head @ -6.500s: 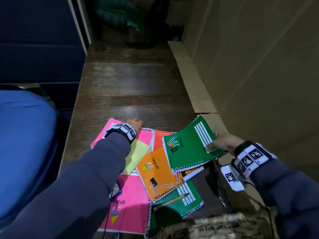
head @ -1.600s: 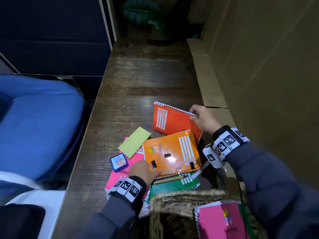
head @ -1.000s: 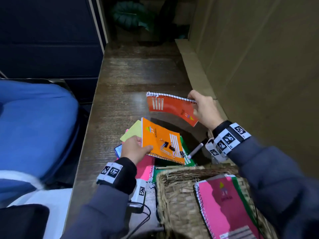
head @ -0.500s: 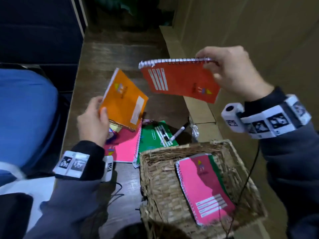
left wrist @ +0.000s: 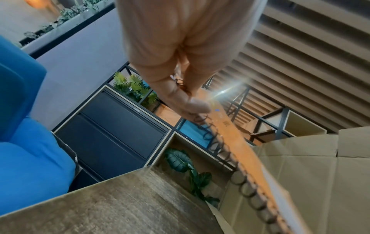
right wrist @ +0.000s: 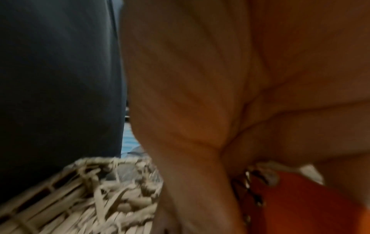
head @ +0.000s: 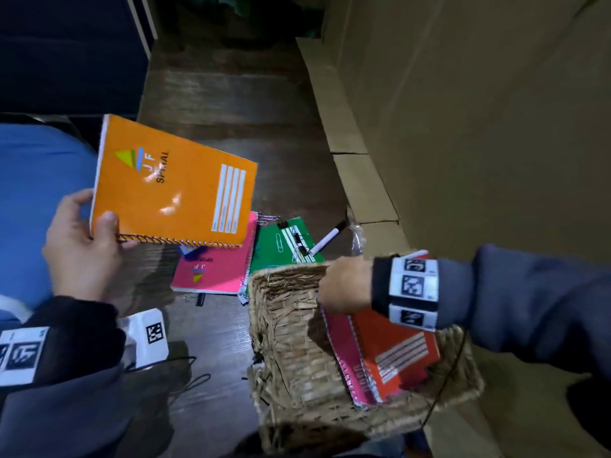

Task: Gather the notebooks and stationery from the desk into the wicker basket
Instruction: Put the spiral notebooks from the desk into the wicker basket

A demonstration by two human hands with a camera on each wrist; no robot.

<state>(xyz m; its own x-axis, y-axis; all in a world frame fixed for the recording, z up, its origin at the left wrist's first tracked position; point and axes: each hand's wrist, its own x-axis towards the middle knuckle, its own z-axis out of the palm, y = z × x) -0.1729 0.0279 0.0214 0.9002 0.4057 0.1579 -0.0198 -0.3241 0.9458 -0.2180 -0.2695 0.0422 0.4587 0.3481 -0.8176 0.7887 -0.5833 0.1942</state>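
Wicker basket (head: 287,328) holds two notebooks, right hand (head: 344,285) gripping one; left hand (head: 82,252) grips another.

Both arms wear grey-blue sleeves (head: 529,292) with black cuffs, white wristbands (head: 413,292) printed with black square markers, and a thin black cable (head: 446,375) trailing from the right wrist.

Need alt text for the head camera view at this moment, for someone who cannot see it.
The right hand lowers a red-orange notebook into the wicker basket, beside a pink notebook already inside. The left hand holds an orange spiral notebook above the wooden desk, where a pink notebook, a green notebook and a marker remain.
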